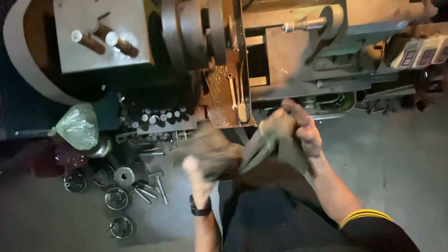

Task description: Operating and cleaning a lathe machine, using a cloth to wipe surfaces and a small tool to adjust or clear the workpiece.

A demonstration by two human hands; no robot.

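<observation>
Two hands (298, 133), one rag (254, 151), one wristwatch (199, 210).

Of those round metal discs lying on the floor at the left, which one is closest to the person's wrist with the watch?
The lowest round metal disc, alone at the bottom of the group. It lies level with the black wristwatch on the left hand; the others sit higher and further left.

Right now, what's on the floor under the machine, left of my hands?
Round metal discs and loose bolts lie on the floor, beside a plastic bag. Further under the machine, shadow hides everything.
</observation>
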